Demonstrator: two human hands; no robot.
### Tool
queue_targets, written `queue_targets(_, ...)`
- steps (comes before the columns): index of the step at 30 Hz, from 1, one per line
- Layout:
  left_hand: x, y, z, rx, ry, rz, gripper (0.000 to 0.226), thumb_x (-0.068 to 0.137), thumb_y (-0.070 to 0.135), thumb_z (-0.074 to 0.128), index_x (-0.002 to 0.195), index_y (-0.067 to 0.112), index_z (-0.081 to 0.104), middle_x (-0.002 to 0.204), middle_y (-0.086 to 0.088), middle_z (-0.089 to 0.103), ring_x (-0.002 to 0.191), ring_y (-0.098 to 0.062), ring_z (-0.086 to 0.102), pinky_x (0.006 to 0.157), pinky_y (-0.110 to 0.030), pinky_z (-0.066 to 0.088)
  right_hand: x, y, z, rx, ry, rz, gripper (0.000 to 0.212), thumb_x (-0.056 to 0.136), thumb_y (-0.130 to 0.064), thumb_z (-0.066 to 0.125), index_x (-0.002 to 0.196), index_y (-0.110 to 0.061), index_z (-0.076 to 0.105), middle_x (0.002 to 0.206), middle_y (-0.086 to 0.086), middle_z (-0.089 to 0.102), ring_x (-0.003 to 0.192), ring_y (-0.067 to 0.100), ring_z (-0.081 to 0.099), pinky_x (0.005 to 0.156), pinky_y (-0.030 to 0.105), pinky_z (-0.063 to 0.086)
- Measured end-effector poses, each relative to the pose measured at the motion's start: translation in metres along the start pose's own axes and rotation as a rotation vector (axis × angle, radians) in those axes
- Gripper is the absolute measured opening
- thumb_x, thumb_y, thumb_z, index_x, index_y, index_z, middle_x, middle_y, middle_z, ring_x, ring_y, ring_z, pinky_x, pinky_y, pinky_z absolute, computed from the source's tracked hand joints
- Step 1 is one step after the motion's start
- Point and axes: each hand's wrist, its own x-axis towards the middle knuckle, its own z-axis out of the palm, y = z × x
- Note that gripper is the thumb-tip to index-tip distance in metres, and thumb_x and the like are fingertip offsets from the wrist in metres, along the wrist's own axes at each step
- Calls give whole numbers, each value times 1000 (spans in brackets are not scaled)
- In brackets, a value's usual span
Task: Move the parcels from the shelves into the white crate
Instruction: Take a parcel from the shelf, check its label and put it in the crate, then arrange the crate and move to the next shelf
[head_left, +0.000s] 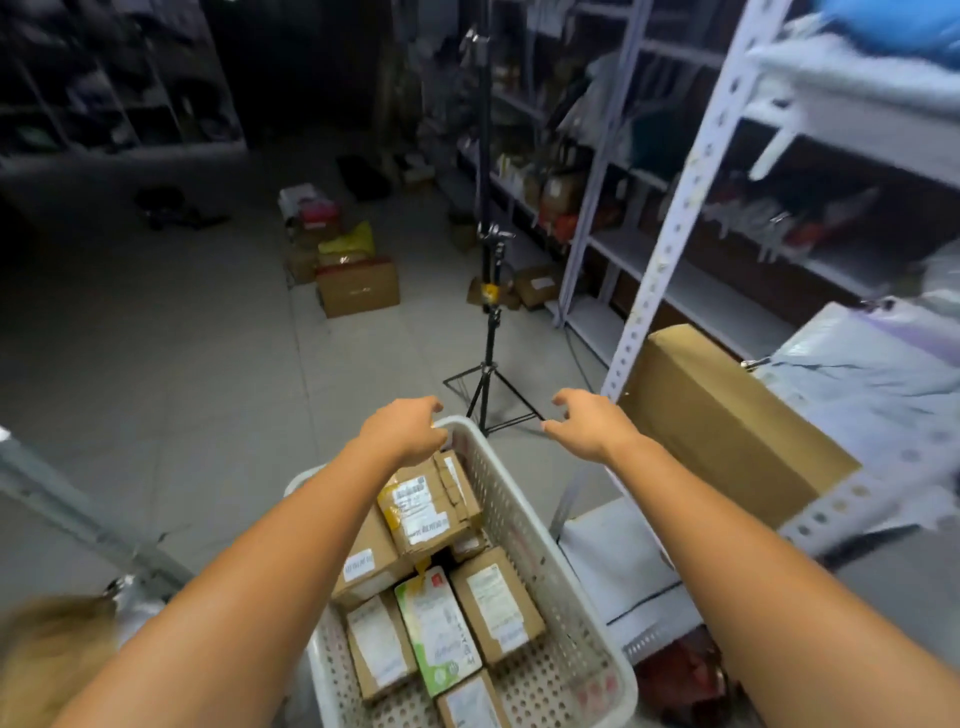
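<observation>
Cardboard parcels (431, 506), their white labels unreadable, fill the perforated white crate (519, 519); left grip (402, 431) and right grip (587, 423) hover released, empty.

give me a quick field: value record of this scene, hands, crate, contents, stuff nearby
white crate: perforated, below the arms, partly filled
parcels: several labelled cardboard boxes lying inside the crate
green and white packet: among the boxes in the crate
left hand: over the crate's far rim, fingers loosely curled, holding nothing
right hand: in the air right of the crate, fingers loosely curled, holding nothing
large cardboard box: on the shelf at right, near the right hand
tripod stand: on the floor beyond the crate
</observation>
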Motion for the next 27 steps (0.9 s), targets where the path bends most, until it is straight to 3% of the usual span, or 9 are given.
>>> queue_targets(2, -15, 25, -15, 24, 41, 35, 50, 96, 42, 52, 142, 26, 44, 135, -6, 58, 117, -27, 57, 90, -41, 52, -23, 6, -20, -2, 45, -3, 46, 97, -38, 54, 134, -12, 51, 124, 12, 62, 109, 31, 59, 91, 44, 51)
queue_targets(7, -67, 84, -41, 58, 148, 89, 50, 95, 46, 52, 141, 28, 45, 133, -4, 59, 116, -25, 58, 90, -37, 50, -92, 26, -58, 64, 175, -21, 47, 93, -36, 57, 136, -17, 52, 131, 10, 59, 114, 31, 57, 88, 38, 50)
queue_targets(10, -106, 116, -43, 75, 175, 110, 50, 94, 47, 53, 140, 29, 46, 133, -3, 59, 117, -25, 58, 91, -37, 51, -141, 48, -70, 98, 218, -43, 38, 91, -36, 58, 123, -16, 58, 118, 7, 63, 108, 30, 59, 78, 33, 47)
queue_targets(12, -134, 142, -41, 91, 188, 131, 50, 95, 47, 54, 140, 28, 47, 132, -3, 60, 117, -25, 58, 92, -39, 51, -175, 66, -77, 108, 237, -42, 34, 90, -38, 58, 117, -17, 59, 114, 6, 65, 104, 28, 61, 84, 38, 52)
queue_targets(14, -160, 171, -37, 122, 191, 158, 50, 96, 46, 54, 140, 27, 46, 131, -3, 60, 115, -25, 58, 92, -39, 52, -210, 84, -84, 132, 252, -36, 41, 91, -37, 58, 126, -15, 57, 125, 6, 63, 111, 28, 60, 93, 41, 50)
queue_targets(17, -194, 219, -30, 170, 183, 228, 46, 97, 43, 54, 139, 25, 47, 127, -3, 61, 111, -24, 59, 89, -39, 53, -258, 117, -98, 138, 291, -10, 51, 91, -40, 57, 138, -19, 52, 135, 4, 59, 118, 26, 58, 95, 40, 49)
queue_targets(22, -224, 311, -7, 167, 184, 369, 41, 96, 33, 54, 135, 22, 51, 130, -6, 59, 113, -27, 59, 93, -37, 50, -329, 195, -123, 145, 387, 111, 48, 96, -42, 55, 136, -16, 52, 134, 9, 59, 118, 28, 57, 97, 39, 47)
queue_targets(27, -231, 428, 22, 191, 80, 568, 47, 94, 45, 52, 139, 31, 47, 123, -1, 63, 105, -25, 63, 81, -33, 52, -402, 296, -146, 146, 468, 367, 48, 93, -40, 57, 136, -21, 52, 130, 10, 62, 118, 32, 57, 97, 37, 47)
